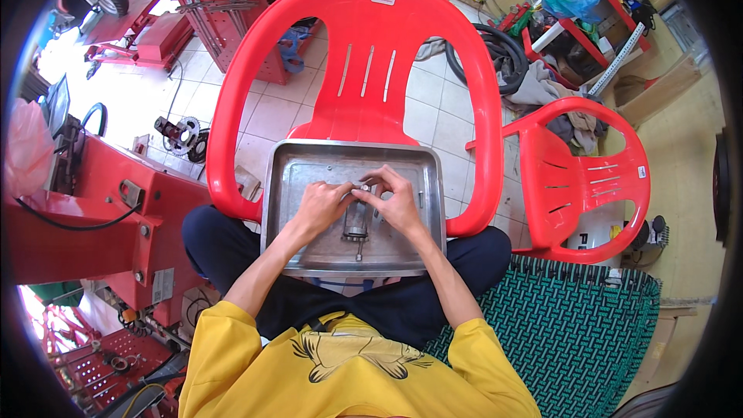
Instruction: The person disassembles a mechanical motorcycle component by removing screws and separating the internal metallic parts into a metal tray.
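Observation:
A shallow metal tray (309, 161) rests on the seat of a red plastic chair, in front of my crossed legs. Over its middle, my left hand (321, 207) and my right hand (395, 200) meet with fingertips pinched together. A small shiny metal piece (364, 187) shows between them; its exact kind is too small to make out. Just below the fingers is a grey cylindrical metal part (356, 223), with a thin rod-like end (359, 249) pointing toward me. My fingers partly cover its far end. A few tiny metal bits lie in the tray.
The red chair (364, 46) curves around the tray. Another red chair (542, 178) stands at right, beside a green woven seat (557, 325). Red machinery (155, 224) is close on my left. A sprocket assembly (182, 135) lies on the tiled floor; black tubing (503, 54) lies behind.

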A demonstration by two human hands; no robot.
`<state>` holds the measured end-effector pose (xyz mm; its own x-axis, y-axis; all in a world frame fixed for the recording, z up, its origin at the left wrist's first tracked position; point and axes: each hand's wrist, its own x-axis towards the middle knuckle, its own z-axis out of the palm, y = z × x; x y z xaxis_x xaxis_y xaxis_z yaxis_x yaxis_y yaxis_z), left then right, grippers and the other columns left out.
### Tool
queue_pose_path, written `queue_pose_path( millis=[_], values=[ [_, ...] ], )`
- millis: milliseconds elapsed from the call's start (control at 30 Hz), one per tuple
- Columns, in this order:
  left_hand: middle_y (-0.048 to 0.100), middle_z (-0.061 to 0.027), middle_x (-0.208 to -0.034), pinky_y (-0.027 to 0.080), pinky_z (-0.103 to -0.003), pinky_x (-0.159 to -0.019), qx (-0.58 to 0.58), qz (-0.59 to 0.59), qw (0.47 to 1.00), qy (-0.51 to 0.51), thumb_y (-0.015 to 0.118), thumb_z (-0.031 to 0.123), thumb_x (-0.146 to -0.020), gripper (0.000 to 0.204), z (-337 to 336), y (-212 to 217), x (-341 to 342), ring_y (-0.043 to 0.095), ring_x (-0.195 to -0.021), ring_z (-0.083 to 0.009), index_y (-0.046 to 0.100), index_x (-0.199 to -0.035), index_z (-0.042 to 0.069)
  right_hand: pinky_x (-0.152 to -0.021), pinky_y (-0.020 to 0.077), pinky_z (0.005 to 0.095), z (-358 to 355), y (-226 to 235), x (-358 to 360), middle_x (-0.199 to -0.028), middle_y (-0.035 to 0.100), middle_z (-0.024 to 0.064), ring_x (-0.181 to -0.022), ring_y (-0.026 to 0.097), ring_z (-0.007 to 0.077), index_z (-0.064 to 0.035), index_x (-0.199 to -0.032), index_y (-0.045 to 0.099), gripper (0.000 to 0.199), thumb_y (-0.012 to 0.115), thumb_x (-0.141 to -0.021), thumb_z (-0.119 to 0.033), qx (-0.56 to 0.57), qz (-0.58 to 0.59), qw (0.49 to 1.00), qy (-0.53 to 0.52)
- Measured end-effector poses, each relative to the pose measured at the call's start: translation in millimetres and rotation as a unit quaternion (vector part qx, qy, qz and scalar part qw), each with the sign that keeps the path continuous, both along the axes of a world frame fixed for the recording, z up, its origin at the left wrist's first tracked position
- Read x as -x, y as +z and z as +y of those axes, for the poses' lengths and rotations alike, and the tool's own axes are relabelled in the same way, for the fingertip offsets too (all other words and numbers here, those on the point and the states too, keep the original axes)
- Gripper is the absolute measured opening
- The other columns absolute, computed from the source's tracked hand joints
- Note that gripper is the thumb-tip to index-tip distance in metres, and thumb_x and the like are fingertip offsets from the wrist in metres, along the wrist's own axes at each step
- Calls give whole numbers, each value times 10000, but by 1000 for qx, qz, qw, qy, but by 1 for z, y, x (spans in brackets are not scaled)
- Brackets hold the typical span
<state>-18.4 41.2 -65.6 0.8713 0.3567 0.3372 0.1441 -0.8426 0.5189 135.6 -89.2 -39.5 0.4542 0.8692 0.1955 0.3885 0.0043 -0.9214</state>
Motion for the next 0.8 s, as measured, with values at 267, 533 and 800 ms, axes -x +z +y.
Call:
queue_pose_path(
  millis=[267,533,800],
  values=[
    [717,-120,-732,540,-447,-575,-8,5,1000,-3,694,246,-955,169,-1,5,0,696,-640,-348,648,-923,86,-643,506,240,-1,10,-2,-978,774,75,-634,613,56,-19,-1106,716,310,845,-846,-129,61,131,989,8],
    [718,-112,-704,555,-429,-591,-6,19,1000,14,742,317,-911,210,-2,9,-1,706,-630,-336,695,-960,118,-652,498,233,0,1,0,-951,764,59,-642,593,59,-21,-1056,721,297,863,-827,-146,51,44,998,-10],
    [728,-120,-717,558,-430,-585,9,12,999,36,727,335,-937,198,-3,4,-1,710,-628,-338,716,-987,144,-641,500,246,-1,11,-1,-1024,766,71,-641,625,70,-26,-1126,704,336,844,-846,-145,70,193,979,15]
  ],
)
